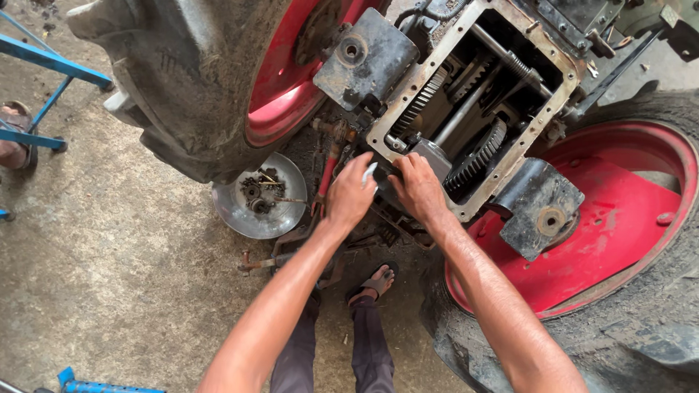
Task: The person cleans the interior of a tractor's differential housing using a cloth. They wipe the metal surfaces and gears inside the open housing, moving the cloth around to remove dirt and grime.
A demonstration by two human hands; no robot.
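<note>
Left hand: your left hand (351, 195) is pinching a small pale strip (369, 173) between its fingers, just beside the housing's near corner.
Right hand: your right hand (419, 185) is pressing down on the grey block (437, 156); fingers are curled over it, nearer the gears than the left.
Open gearbox housing (542, 127): it is lying ahead of both hands, long axis running diagonally; toothed gears (477, 156) and shafts are sitting inside.
Metal bowl (233, 211): it is resting on the floor, left of your left hand, holding small dark parts (258, 193).

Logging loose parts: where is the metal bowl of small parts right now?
In the head view, the metal bowl sits on the concrete floor, left of the left hand, against the big tyre.
</note>
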